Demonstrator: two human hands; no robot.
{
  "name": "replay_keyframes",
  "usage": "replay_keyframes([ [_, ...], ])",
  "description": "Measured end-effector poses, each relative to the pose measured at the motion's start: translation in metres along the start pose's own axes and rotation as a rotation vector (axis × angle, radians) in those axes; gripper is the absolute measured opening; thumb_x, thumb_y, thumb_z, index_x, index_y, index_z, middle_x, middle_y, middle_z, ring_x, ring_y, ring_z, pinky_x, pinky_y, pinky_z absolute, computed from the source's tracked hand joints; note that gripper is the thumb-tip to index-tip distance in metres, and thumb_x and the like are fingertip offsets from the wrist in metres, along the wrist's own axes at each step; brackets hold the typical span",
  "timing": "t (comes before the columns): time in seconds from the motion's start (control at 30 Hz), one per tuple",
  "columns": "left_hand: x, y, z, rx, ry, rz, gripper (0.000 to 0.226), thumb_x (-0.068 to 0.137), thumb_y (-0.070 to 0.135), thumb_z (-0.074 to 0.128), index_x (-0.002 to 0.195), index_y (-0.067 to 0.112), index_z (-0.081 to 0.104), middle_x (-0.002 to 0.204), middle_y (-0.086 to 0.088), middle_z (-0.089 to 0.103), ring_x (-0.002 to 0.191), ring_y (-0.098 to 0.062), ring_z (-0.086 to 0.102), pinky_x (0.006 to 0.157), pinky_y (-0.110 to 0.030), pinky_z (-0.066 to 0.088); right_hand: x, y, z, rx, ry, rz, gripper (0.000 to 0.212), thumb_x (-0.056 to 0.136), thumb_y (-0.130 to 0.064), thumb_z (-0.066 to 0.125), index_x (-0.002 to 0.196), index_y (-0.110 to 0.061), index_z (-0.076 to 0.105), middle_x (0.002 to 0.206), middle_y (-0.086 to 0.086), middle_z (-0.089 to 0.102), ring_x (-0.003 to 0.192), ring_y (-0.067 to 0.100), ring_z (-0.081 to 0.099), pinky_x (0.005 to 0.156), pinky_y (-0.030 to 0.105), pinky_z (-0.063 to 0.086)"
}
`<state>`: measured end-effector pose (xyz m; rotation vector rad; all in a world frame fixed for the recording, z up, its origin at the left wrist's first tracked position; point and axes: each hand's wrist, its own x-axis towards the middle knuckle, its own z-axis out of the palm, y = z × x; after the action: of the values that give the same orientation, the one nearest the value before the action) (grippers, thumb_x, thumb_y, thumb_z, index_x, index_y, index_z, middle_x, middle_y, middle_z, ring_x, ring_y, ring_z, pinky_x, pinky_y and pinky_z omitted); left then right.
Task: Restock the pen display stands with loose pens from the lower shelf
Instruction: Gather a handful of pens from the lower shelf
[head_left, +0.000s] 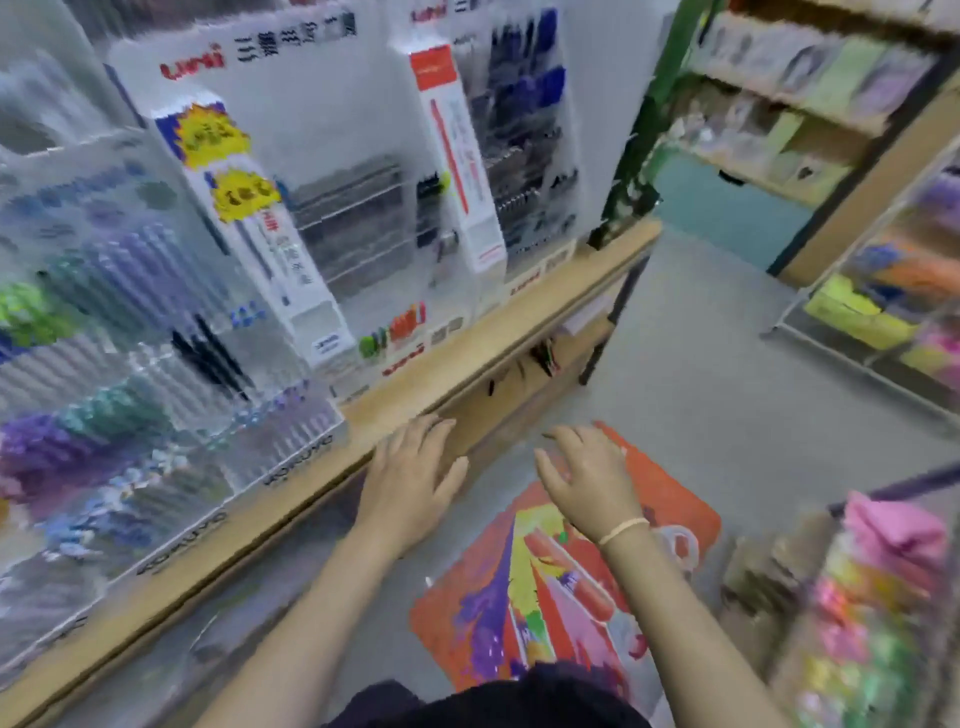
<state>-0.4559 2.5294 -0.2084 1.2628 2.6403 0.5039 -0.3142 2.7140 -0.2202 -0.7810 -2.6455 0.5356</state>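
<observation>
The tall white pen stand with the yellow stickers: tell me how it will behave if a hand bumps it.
The white stand is tall and narrow and already leans, so it would probably tip rather than slide. It looks like thin card or plastic, so likely light. The neighbouring clear pen racks stand close, which might catch it. Both hands, left and right, hold nothing.

The shelf (415, 384) is light tan wood. Clear display stands (156, 374) hold purple, teal, blue and black pens (104, 426). An orange bag (545, 587) on the grey floor (701, 364) bears purple, yellow and pink patches.
</observation>
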Motion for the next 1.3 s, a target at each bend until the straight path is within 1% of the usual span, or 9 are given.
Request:
replay_keyframes([
  [0.2, 0.078, 0.086, 0.046, 0.033, -0.103, 0.100, 0.060, 0.095, 0.050, 0.035, 0.133, 0.011, 0.060, 0.132, -0.013, 0.061, 0.121, -0.032, 0.057, 0.101, -0.045, 0.046, 0.013, 0.105, -0.016, -0.003, -0.160, 0.160, 0.049, 0.087, -0.047, 0.039, 0.108, -0.013, 0.068, 0.097, 0.008, 0.067, 0.094, 0.033, 0.064, 0.082, 0.044, 0.051],
  [0.4, 0.175, 0.101, 0.112, 0.008, -0.147, 0.079, 0.058, 0.095, 0.048, 0.035, 0.130, 0.011, 0.063, 0.128, -0.009, 0.063, 0.118, -0.030, 0.059, 0.096, -0.044, 0.049, 0.093, 0.193, 0.004, -0.051, -0.215, 0.183, 0.045, 0.091, -0.043, 0.045, 0.115, -0.012, 0.066, 0.111, 0.008, 0.067, 0.107, 0.031, 0.061, 0.089, 0.042, 0.049],
  [0.7, 0.354, 0.050, 0.329, 0.072, -0.295, 0.087, 0.066, 0.093, 0.053, 0.027, 0.136, 0.014, 0.058, 0.133, -0.005, 0.061, 0.121, -0.029, 0.059, 0.094, -0.044, 0.050, 0.231, 0.377, 0.199, -0.032, -0.394, 0.222, 0.058, 0.090, -0.049, 0.060, 0.136, -0.013, 0.052, 0.128, 0.008, 0.057, 0.121, 0.030, 0.052, 0.102, 0.041, 0.042],
  [0.87, 0.432, -0.018, 0.473, -0.111, -0.057, -0.262, 0.078, 0.093, 0.064, 0.041, 0.148, 0.008, 0.043, 0.152, -0.019, 0.041, 0.140, -0.039, 0.038, 0.113, -0.049, 0.034, 0.299, 0.458, 0.362, 0.038, -0.377, 0.207, 0.095, 0.082, -0.063, 0.064, 0.151, -0.009, 0.027, 0.146, 0.013, 0.041, 0.130, 0.035, 0.045, 0.104, 0.046, 0.040],
  [0.93, 0.463, -0.046, 0.512, -0.057, 0.146, -0.389, 0.090, 0.087, 0.068, 0.053, 0.150, 0.005, 0.039, 0.152, -0.025, 0.038, 0.141, -0.043, 0.035, 0.113, -0.051, 0.031, 0.322, 0.485, 0.409, 0.038, -0.266, 0.142, 0.106, 0.076, -0.071, 0.062, 0.147, 0.001, 0.032, 0.147, 0.021, 0.040, 0.135, 0.038, 0.040, 0.110, 0.049, 0.034],
  [1.03, 0.500, -0.067, 0.546, -0.163, 0.215, -0.602, 0.110, 0.077, 0.069, 0.068, 0.156, 0.005, 0.024, 0.159, -0.024, 0.027, 0.147, -0.038, 0.021, 0.119, -0.046, 0.017, 0.345, 0.509, 0.454, -0.026, -0.208, 0.022, 0.120, 0.067, -0.084, 0.055, 0.148, 0.001, 0.031, 0.153, 0.019, 0.034, 0.145, 0.033, 0.025, 0.119, 0.050, 0.011],
  [1.13, 0.522, -0.074, 0.569, -0.195, 0.247, -0.649, 0.119, 0.073, 0.076, 0.066, 0.155, 0.003, 0.022, 0.159, -0.023, 0.027, 0.149, -0.036, 0.018, 0.119, -0.043, 0.013, 0.358, 0.521, 0.478, -0.025, -0.226, -0.029, 0.132, 0.058, -0.091, 0.057, 0.155, -0.009, 0.020, 0.163, 0.010, 0.019, 0.152, 0.024, 0.008, 0.121, 0.044, -0.004],
  [1.2, 0.533, -0.072, 0.577, -0.208, 0.284, -0.624, 0.118, 0.073, 0.074, 0.069, 0.155, 0.003, 0.023, 0.158, -0.023, 0.029, 0.149, -0.036, 0.018, 0.118, -0.042, 0.012, 0.364, 0.523, 0.488, 0.012, -0.184, -0.052, 0.139, 0.049, -0.098, 0.040, 0.156, -0.013, 0.016, 0.164, 0.007, 0.016, 0.153, 0.023, 0.005, 0.121, 0.044, -0.007],
  [1.3, 0.548, -0.066, 0.582, -0.369, 0.298, -0.599, 0.115, 0.076, 0.062, 0.076, 0.159, 0.012, 0.014, 0.163, -0.017, 0.020, 0.153, -0.032, 0.009, 0.120, -0.045, 0.016, 0.368, 0.522, 0.499, 0.060, -0.111, -0.050, 0.127, 0.060, -0.095, 0.025, 0.157, -0.014, 0.019, 0.164, 0.005, 0.018, 0.152, 0.022, 0.004, 0.121, 0.045, -0.008],
])
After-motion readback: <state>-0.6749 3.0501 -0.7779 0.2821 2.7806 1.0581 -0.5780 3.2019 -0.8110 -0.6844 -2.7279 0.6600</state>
